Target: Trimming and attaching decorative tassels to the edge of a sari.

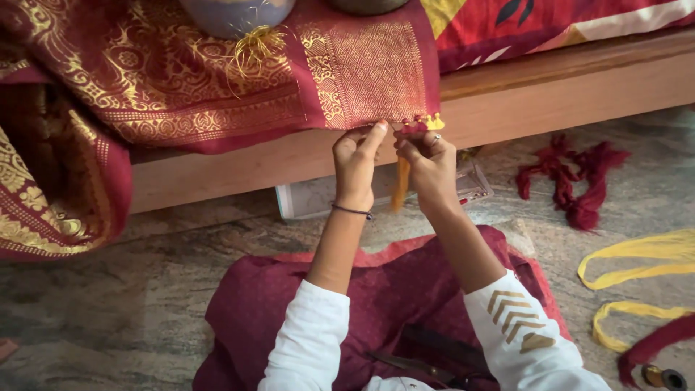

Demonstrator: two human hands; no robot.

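Observation:
A maroon sari with gold woven borders (217, 80) hangs over the edge of a wooden bed frame (550, 94). My left hand (355, 163) pinches the sari's lower edge between thumb and forefinger. Just to its right, my right hand (431, 163) grips yellow-orange thread (400, 185) that hangs down from the same edge. Small yellow and maroon tassels (427, 124) sit on the hem above my right hand. Both arms wear white sleeves. A thin dark band circles my left wrist.
A clear plastic box (474, 190) lies under the bed frame. Maroon thread bundles (572, 181) and yellow thread loops (637, 268) lie on the stone floor at right. Maroon cloth (391, 289) covers my lap, with dark scissors (413, 366) on it. A spool (662, 376) is at the bottom right.

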